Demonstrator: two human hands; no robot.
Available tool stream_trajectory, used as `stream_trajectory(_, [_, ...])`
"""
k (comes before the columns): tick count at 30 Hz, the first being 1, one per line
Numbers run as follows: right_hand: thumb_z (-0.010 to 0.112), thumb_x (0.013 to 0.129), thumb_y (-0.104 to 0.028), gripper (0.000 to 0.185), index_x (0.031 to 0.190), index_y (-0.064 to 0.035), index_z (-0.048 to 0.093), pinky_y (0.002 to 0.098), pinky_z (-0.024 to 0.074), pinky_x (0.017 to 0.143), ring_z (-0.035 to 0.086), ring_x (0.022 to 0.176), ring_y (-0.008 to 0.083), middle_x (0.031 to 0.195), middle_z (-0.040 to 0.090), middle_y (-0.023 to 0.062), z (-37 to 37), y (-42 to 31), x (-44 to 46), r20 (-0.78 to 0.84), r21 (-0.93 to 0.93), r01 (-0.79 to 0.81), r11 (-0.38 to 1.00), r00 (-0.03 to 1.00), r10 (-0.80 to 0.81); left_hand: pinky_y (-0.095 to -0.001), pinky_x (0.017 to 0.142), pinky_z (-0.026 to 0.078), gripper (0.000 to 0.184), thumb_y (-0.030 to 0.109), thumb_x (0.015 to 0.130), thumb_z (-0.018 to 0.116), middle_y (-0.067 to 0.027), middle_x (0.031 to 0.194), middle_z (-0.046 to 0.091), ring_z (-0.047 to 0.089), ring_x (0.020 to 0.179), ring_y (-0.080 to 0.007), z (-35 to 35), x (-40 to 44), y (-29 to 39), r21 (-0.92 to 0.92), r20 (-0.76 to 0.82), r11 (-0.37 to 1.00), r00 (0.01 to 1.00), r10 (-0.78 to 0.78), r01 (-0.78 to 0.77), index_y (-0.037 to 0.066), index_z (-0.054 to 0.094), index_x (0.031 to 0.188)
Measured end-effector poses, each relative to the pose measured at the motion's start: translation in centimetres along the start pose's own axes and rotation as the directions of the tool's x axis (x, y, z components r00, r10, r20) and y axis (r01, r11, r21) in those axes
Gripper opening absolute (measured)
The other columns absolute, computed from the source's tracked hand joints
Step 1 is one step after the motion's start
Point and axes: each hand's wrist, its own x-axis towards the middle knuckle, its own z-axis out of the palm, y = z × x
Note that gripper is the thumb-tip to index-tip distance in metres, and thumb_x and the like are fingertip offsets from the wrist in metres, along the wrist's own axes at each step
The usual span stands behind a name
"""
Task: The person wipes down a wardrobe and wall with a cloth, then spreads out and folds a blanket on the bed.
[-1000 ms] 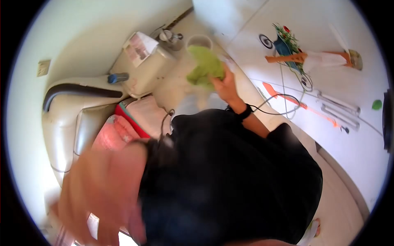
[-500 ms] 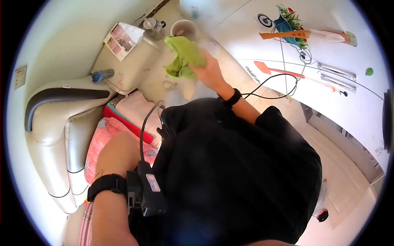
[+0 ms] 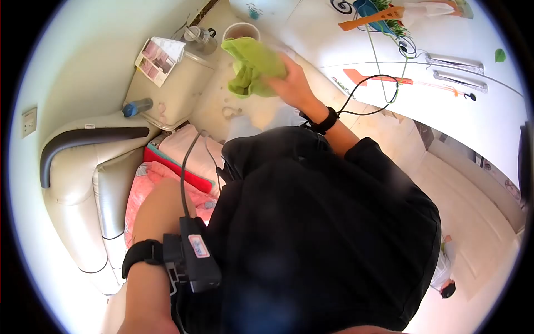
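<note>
A: Mount?
B: Head-worn, one wide fisheye view, black rounded border, facing forward and steeply down.
A: Nearest?
B: Black cloth shirt [image 3: 328,222], close below, filling lower middle.
A: Farther?
B: Cream leather sofa [image 3: 75,228], frame left; flat white cupboard doors [image 3: 473,111], frame right.

Looking over from here, the cloth [image 3: 253,69] is in the person's right hand [image 3: 296,86], out ahead, just before the bin [image 3: 241,24]. Left of the bin stands a jug [image 3: 196,42], near the far corner of a low table [image 3: 186,83]. On that table sits a leaflet [image 3: 158,58], with a bottle [image 3: 137,107] at the end toward the sofa [image 3: 75,192], which runs along the left wall. A blanket [image 3: 158,172] lies on the sofa. Rightward are cabinet doors [image 3: 328,42] with a planter [image 3: 372,16] against them; another person [image 3: 444,267] is at the far right.
</note>
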Motion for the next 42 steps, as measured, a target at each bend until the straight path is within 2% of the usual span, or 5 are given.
stream_trajectory(4, [0.065,0.082,-0.004,0.041,0.121,-0.0020,0.054,0.0309,0.0464,0.087,0.059,0.098,0.0160,0.106,0.064,0.0091,-7.8,0.3,-1.8,-0.056,0.052,0.041,0.998,0.998,-0.038,-0.0224,0.051,0.041,0.025,0.024,0.083,0.059,0.0089,0.058,0.049,0.052,0.058,-0.0023,5.5,-0.8,-6.4,0.119,-0.275,0.987,0.959,-0.068,0.104,0.012,0.055,0.105])
stream_trajectory(7, [0.062,0.082,0.002,0.045,0.125,0.0021,0.050,0.0291,0.0468,0.089,0.058,0.103,0.0147,0.114,0.061,0.0077,-15.2,1.6,-3.5,-0.194,0.049,0.116,0.992,0.975,-0.104,-0.0230,0.057,0.043,0.026,0.025,0.088,0.055,0.0062,0.068,0.054,0.055,0.067,-0.0055,11.1,-6.1,-16.8,0.249,-0.715,0.667,0.598,-0.363,0.702,0.011,0.055,0.109])
stream_trajectory(19, [0.061,0.078,-0.001,0.037,0.115,0.0034,0.056,0.0296,0.0450,0.087,0.058,0.096,0.0162,0.105,0.062,0.0098,-39.7,4.0,-13.7,-0.616,-0.314,0.051,0.948,0.749,-0.244,-0.0363,0.082,0.053,0.061,0.015,0.084,0.069,-0.0172,0.126,0.050,0.056,0.110,-0.0246,40.4,-18.1,-38.8,-0.339,0.109,0.164,0.212,-0.971,0.926,-0.002,0.039,0.135])
stream_trajectory(32, [0.044,0.083,-0.001,0.040,0.121,0.0067,0.051,0.0315,0.0496,0.083,0.059,0.099,0.0192,0.113,0.059,0.0114,-44.9,8.3,-20.4,-0.853,0.105,0.080,0.991,0.520,0.048,-0.0404,0.070,0.052,0.049,0.020,0.077,0.070,-0.0138,0.101,0.058,0.062,0.084,-0.0322,49.0,-15.7,-39.6,0.233,0.139,0.403,0.380,-0.914,0.885,0.008,0.053,0.122])
stream_trajectory(42, [0.055,0.075,0.000,0.038,0.113,0.0071,0.054,0.0360,0.0493,0.083,0.060,0.095,0.0224,0.109,0.060,0.0139,-50.9,-6.7,-30.0,-0.770,-0.637,0.069,0.767,-0.088,-0.632,-0.0304,0.066,0.052,0.041,0.020,0.068,0.075,-0.0004,0.095,0.058,0.061,0.084,-0.0201,54.6,-2.2,-36.1,-0.044,-0.083,0.912,0.908,-0.410,0.408,0.013,0.063,0.107])
